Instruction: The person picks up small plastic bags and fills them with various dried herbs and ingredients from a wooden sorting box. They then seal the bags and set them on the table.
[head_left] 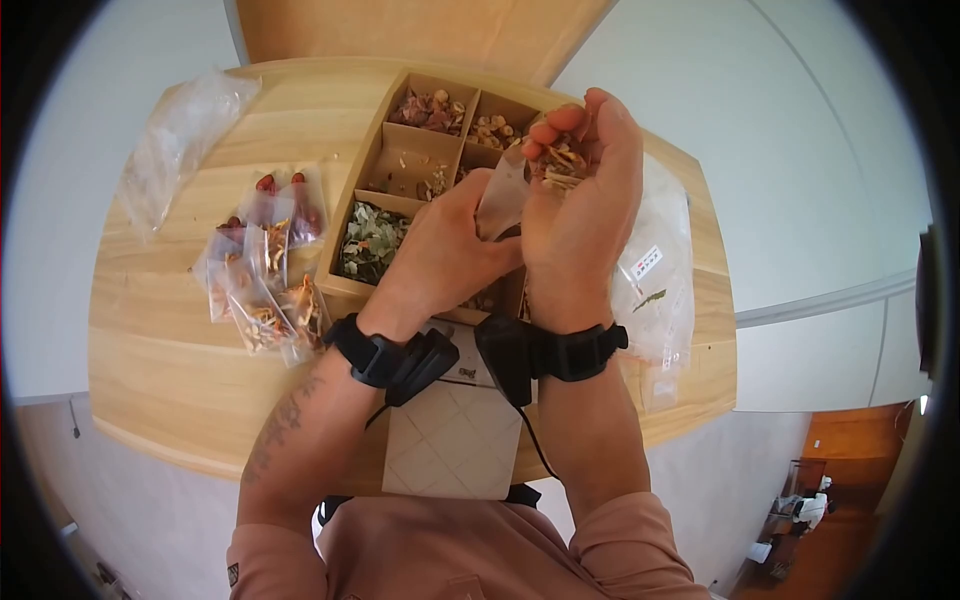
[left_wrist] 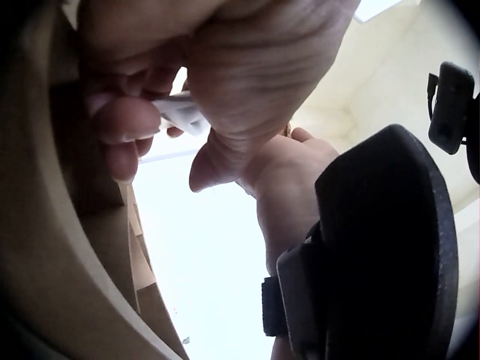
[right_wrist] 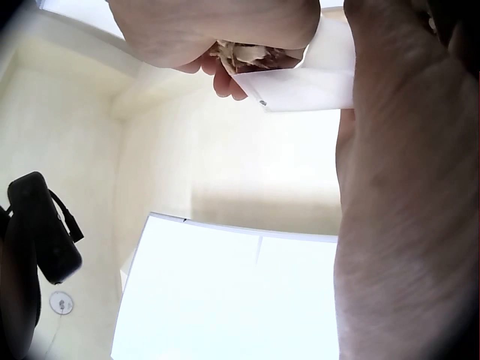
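My left hand (head_left: 435, 245) pinches a small translucent sachet (head_left: 507, 192) over the compartment box. Cupped beside its mouth, my right hand (head_left: 592, 205) holds a small heap of dried herb pieces (head_left: 562, 165) in its curled fingers. In the right wrist view, the herb pieces (right_wrist: 251, 56) lie right at the edge of the sachet (right_wrist: 315, 86). The left wrist view shows the left hand (left_wrist: 255, 67) close up, with part of the sachet (left_wrist: 184, 112) behind its fingers. Below the hands, the brown compartment box (head_left: 340, 283) is partly hidden by them.
The box has compartments of green dried leaves (head_left: 370, 243), reddish dried pieces (head_left: 430, 110) and pale slices (head_left: 493, 130). Several filled sachets (head_left: 262, 275) lie to the left. A clear bag (head_left: 185, 140) lies at back left, a labelled plastic bag (head_left: 665, 310) at right.
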